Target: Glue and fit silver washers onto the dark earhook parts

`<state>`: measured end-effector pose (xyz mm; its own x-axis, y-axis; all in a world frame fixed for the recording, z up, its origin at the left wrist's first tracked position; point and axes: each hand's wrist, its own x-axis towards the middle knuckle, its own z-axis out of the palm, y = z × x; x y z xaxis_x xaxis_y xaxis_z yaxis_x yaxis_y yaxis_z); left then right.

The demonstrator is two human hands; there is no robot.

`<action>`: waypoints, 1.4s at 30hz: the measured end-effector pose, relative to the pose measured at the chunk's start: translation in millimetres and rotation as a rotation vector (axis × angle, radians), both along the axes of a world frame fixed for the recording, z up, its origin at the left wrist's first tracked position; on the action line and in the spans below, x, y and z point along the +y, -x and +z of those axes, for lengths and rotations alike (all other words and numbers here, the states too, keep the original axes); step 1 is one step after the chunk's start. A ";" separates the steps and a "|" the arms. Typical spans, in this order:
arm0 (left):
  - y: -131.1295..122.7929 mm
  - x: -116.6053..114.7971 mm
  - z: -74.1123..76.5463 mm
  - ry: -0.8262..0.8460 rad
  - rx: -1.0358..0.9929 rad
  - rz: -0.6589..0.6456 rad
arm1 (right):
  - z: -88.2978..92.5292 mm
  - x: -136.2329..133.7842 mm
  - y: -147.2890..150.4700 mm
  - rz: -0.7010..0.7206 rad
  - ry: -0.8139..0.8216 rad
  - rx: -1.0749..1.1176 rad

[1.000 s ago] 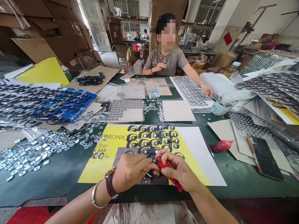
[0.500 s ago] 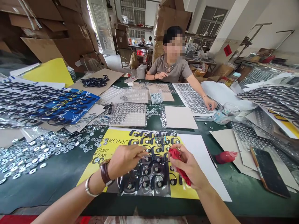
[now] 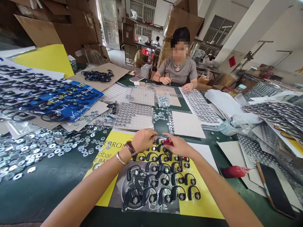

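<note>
My left hand (image 3: 144, 140), fingers curled and pinched, is at the far rows of black ear hooks (image 3: 163, 159); whatever it grips is too small to make out. In my right hand (image 3: 181, 146) is a crumpled red cloth (image 3: 168, 143), partly hidden by the fingers. Both hands are close together above the hooks. These lie in rows under or on clear plastic film, each with a round shiny metal part. Beneath them is a yellow printed sheet (image 3: 104, 154) with a grey patch.
Loose metal washers (image 3: 54, 146) are heaped at left. A red squeeze bottle (image 3: 235, 171) and a phone (image 3: 274, 189) lie at right. Beyond are a card of metal discs (image 3: 134, 115) and a plastic tub (image 3: 230, 124). A co-worker (image 3: 178, 69) sits opposite.
Both hands have moved away from me to the far rows of ear hooks, closer together. The view has shifted. The co-worker's outstretched arm has drawn back.
</note>
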<state>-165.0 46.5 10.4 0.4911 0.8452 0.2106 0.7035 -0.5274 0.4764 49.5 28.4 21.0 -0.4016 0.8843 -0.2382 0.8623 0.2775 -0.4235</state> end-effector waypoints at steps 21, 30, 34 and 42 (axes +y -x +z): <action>21.6 7.1 -1.6 -0.012 -0.123 -0.015 | 4.9 14.8 45.9 0.144 -0.126 -0.626; 21.8 7.6 1.1 -0.009 -0.124 -0.016 | 0.1 10.5 43.2 0.125 -0.162 -0.603; 21.9 7.0 2.2 -0.001 -0.113 -0.023 | -6.3 12.3 42.0 0.060 -0.170 -0.538; 22.4 7.3 0.9 0.014 -0.078 -0.032 | 5.3 -0.6 6.3 -0.201 -0.210 -0.192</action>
